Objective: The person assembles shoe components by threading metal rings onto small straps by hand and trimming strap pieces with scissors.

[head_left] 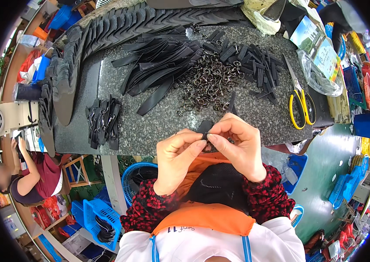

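At the table's near edge my left hand (179, 153) and my right hand (236, 144) meet, both closed with thumbs and fingertips pinching a small black strap (205, 127). Part of the strap stands up between the fingers; whatever else they grip is hidden. Just beyond lies a heap of small metal swivel clasps (206, 83). Long black strips (161, 61) are piled left of the clasps, and short black pieces (254, 63) lie to their right. A bunch of black straps with metal clasps (103, 122) rests on the left of the table.
Yellow-handled scissors (300, 105) lie open on the speckled stone table (137, 131), at right. Overlapping dark curved pieces (119, 26) line its back and left edges. A plastic bag (320, 76) sits far right. Blue baskets (102, 220) stand below. Another person (36, 179) works at left.
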`<action>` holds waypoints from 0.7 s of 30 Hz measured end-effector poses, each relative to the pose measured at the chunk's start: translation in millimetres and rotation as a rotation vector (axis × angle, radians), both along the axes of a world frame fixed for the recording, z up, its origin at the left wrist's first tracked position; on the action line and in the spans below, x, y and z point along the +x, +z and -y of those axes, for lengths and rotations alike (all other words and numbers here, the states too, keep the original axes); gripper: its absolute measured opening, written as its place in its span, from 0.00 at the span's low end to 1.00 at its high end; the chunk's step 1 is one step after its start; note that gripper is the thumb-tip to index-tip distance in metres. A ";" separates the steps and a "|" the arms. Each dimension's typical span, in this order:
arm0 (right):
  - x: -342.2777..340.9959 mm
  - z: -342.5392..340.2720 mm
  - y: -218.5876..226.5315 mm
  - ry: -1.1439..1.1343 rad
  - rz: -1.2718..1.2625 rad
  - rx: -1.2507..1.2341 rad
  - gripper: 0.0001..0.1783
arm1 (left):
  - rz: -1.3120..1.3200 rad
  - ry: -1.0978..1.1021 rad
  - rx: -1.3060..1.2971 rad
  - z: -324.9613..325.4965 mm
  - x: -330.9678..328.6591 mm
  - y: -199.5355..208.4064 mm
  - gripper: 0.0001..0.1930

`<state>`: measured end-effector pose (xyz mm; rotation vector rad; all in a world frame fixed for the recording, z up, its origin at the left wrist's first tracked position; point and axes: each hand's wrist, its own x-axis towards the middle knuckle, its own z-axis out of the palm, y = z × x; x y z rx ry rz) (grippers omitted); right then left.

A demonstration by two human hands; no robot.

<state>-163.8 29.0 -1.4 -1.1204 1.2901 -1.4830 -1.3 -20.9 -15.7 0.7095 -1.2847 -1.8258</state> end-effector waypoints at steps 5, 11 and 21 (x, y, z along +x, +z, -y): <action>0.1 -1.8 0.6 -0.069 -0.197 -0.074 0.04 | 0.096 0.091 0.033 -6.3 -3.6 12.6 0.12; -2.6 4.3 -2.2 -0.075 -0.324 -0.094 0.05 | 0.071 0.088 0.050 -2.0 -3.4 2.4 0.13; 1.9 9.5 2.4 -0.234 -0.491 -0.147 0.06 | 0.062 0.180 0.200 0.2 -13.4 8.8 0.10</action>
